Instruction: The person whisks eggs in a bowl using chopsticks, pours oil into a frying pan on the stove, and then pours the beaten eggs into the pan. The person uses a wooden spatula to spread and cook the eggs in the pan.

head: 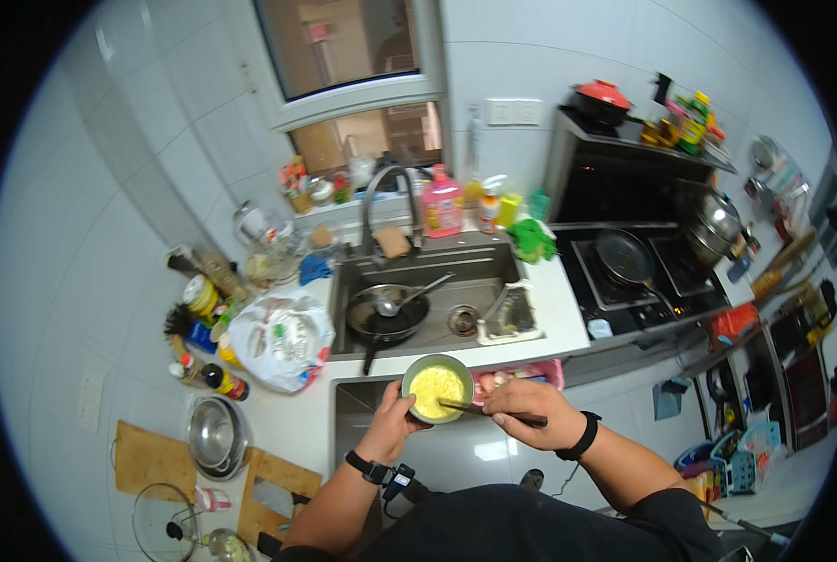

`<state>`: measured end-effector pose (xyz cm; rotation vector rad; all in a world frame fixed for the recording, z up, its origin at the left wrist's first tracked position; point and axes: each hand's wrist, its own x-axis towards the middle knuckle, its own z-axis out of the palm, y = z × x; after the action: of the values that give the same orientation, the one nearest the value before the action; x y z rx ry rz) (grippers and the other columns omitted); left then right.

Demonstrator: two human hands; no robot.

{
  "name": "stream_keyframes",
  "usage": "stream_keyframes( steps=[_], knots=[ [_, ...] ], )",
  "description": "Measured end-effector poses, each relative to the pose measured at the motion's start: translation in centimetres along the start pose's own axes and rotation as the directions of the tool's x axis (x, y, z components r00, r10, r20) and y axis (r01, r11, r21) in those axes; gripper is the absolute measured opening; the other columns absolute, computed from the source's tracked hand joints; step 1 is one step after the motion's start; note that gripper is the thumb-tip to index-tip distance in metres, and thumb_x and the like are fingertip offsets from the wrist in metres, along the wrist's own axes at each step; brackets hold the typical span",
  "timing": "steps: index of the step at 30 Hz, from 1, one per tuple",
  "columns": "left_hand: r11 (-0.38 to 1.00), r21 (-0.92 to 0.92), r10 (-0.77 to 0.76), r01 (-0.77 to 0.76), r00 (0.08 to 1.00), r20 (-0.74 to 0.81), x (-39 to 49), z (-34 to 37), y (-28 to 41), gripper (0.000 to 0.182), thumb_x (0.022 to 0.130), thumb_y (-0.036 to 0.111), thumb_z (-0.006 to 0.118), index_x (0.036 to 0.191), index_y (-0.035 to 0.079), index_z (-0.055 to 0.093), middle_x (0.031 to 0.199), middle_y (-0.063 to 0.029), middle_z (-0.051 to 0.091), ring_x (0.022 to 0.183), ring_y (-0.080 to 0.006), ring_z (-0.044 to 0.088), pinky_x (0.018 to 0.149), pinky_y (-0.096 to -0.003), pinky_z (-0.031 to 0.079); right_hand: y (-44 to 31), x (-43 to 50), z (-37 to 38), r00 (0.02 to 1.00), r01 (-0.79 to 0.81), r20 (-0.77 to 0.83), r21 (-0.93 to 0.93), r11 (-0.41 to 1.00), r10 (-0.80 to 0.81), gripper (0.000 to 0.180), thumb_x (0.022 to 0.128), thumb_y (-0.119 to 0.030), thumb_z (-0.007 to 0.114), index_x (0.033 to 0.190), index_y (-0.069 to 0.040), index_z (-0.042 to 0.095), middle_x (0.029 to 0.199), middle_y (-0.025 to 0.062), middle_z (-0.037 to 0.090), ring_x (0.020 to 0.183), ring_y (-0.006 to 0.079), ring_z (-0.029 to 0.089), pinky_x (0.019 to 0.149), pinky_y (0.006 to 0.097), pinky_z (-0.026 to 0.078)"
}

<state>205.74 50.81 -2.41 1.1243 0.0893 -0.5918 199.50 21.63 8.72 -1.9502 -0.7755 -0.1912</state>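
Observation:
My left hand [389, 420] grips a green bowl [467, 376] by its left side, holding it in the air before the sink's front edge. Inside the bowl is a frothy yellow liquid [432, 386] that looks like beaten egg. Dark chopsticks [469, 407] are pinched in my right hand [534, 414], with their tips dipped into the liquid. A black frying pan [390, 329] lies in the sink behind the bowl, and a metal ladle [429, 284] rests in it.
A steel sink [453, 277] with an arched faucet [366, 204] lies ahead. To the right, another frying pan [623, 257] sits on the gas stove [594, 298]. On the left counter are a plastic bag [278, 344], steel bowls [213, 432] and a cleaver [272, 497] on a cutting board [253, 527].

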Motion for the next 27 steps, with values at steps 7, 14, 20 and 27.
stream_keyframes(
  steps=[7, 14, 20, 27],
  knots=[
    [0.997, 0.019, -0.073, 0.07, 0.967, 0.242, 4.9, 15.6, -4.4, 0.048, 0.114, 0.023, 0.048, 0.157, 0.009, 0.033, 0.153, -0.0186, 0.052, 0.136, -0.0346, 0.061, 0.107, -0.0576, 0.057, -1.1, -13.6, -14.1, 0.968, -0.124, -0.233, -0.123, 0.985, 0.093, 0.014, 0.094, -0.003, 0.07, 0.108, -0.001, 0.074, 0.103, 0.0137, 0.073, 0.092, 0.0306, 0.072, 0.082, 0.0373, 0.058],
    [0.992, 0.049, -0.123, 0.114, 0.876, 0.466, 8.6, 28.4, -7.1, 0.047, 0.115, 0.023, 0.048, 0.157, 0.009, 0.033, 0.152, -0.018, 0.054, 0.134, -0.0337, 0.064, 0.106, -0.0538, 0.059, -1.9, -19.5, -21.3, 0.898, -0.165, -0.432, -0.155, 0.974, 0.083, 0.014, 0.095, -0.003, 0.07, 0.109, -0.002, 0.072, 0.103, 0.013, 0.069, 0.091, 0.0309, 0.07, 0.08, 0.0361, 0.057],
    [0.985, 0.107, -0.172, 0.137, 0.852, 0.494, 10.8, 33.9, -8.1, 0.049, 0.115, 0.023, 0.048, 0.158, 0.01, 0.03, 0.155, -0.0183, 0.051, 0.138, -0.0355, 0.061, 0.111, -0.0572, 0.056, -4.0, -24.3, -24.7, 0.922, -0.229, -0.344, -0.115, 0.967, 0.178, 0.021, 0.097, -0.004, 0.068, 0.117, -0.001, 0.07, 0.113, 0.0153, 0.072, 0.1, 0.0321, 0.072, 0.088, 0.0382, 0.058],
    [0.975, 0.104, -0.223, 0.198, 0.827, 0.516, 15.8, 35.4, -9.7, 0.048, 0.116, 0.023, 0.047, 0.157, 0.008, 0.028, 0.152, -0.0219, 0.051, 0.131, -0.0375, 0.066, 0.106, -0.0545, 0.06, -1.5, -24.6, -26.3, 0.903, -0.241, -0.394, -0.141, 0.96, 0.169, 0.023, 0.095, -0.003, 0.07, 0.118, 0.0, 0.07, 0.116, 0.0167, 0.072, 0.101, 0.0333, 0.072, 0.087, 0.0393, 0.059]
  ],
)
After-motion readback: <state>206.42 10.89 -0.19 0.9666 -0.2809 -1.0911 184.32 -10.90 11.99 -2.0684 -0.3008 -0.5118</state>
